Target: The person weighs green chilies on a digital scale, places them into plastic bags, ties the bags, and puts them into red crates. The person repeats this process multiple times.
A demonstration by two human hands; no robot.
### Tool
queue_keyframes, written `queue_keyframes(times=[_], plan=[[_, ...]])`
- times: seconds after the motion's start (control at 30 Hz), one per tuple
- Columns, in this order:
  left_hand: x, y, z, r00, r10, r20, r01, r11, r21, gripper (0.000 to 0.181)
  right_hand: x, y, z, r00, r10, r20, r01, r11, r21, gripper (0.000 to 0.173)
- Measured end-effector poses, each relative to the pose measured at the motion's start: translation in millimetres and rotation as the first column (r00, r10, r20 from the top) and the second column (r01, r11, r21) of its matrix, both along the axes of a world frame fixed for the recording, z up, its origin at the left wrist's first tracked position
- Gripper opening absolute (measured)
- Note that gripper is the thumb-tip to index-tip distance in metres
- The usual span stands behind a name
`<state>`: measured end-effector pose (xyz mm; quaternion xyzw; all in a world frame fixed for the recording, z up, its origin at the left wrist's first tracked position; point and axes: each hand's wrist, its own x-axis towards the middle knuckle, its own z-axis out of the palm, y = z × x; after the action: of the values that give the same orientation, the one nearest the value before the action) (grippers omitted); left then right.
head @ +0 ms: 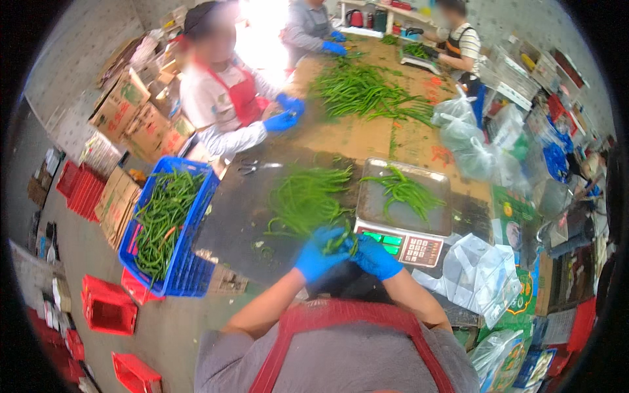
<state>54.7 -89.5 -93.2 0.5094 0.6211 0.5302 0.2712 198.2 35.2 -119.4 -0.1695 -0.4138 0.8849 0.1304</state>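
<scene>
My left hand [320, 254], in a blue glove, holds a few long green chili peppers [338, 243] close to my body. My right hand [377, 257], gloved the same way, meets it with its fingers on the other end of these peppers. Just beyond my hands a loose heap of green peppers [307, 199] lies on the dark tabletop [226, 236]. To the right stands a digital scale [417, 249] with its display lit. On the scale's metal pan [366, 196] rests a smaller bunch of peppers [404, 191].
A blue crate [189, 275] full of peppers stands left, near scissors [258, 167]. Clear plastic bags [479, 275] lie right of the scale. A large pepper pile [363, 91] covers the far table. Several co-workers stand around it, one in a red apron [236, 96]. Red crates [108, 304] sit on the floor.
</scene>
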Motion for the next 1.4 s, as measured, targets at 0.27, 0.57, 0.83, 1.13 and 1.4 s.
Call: queue_keyframes(times=[0.27,0.57,0.83,1.13,1.4], plan=[[-0.2,6.9,40.2,0.960,-0.181,0.215,0.195,0.980,-0.044,0.046,-5.0,6.9,27.5,0.948,-0.098,0.302,-0.109,0.793,0.600,0.026],[-11.7,26.0,19.2,0.967,-0.110,0.231,0.127,0.990,-0.057,0.056,-11.3,13.3,54.0,0.978,-0.148,0.147,0.070,0.896,0.438,0.022],[5.5,46.9,23.7,0.858,-0.119,0.499,0.116,0.993,0.036,0.055,-15.9,12.3,56.0,0.942,-0.325,0.086,0.297,0.925,0.239,0.027],[12.7,42.3,18.7,0.822,-0.049,0.567,0.093,0.995,-0.048,0.060,-13.4,4.3,47.7,0.943,-0.328,0.059,0.312,0.931,0.191,0.023],[-7.2,20.7,16.8,0.493,0.147,0.857,-0.187,0.980,-0.061,0.048,-38.6,42.2,30.0,0.932,-0.326,-0.158,0.301,0.940,-0.161,0.045]])
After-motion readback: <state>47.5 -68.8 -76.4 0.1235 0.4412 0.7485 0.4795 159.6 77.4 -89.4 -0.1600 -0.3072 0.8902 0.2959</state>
